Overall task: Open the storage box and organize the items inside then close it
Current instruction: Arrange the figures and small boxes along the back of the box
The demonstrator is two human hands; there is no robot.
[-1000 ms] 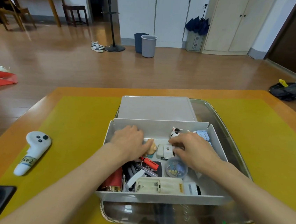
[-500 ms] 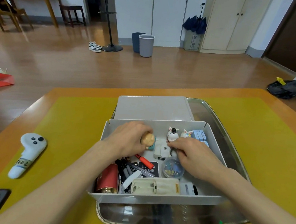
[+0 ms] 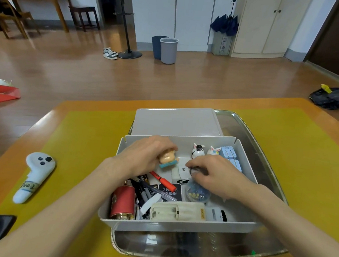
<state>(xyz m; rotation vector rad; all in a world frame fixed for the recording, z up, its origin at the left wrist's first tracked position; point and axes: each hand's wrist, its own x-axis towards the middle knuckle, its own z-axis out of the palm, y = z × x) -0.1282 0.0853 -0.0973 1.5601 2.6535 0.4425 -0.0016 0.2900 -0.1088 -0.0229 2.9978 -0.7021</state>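
While left hand [image 3: 145,155] grips rounded glossy figurine [image 3: 168,158], right hand [image 3: 215,175] pinches small dark object inside matte grey box [image 3: 250,168].

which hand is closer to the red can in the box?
Left. The left hand grips a small figurine up and just behind the red can; the right hand is further, on the box's right side.

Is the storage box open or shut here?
Open. The box shows its contents from above, its lid lies flat behind it, and both the left hand and right hand reach inside.
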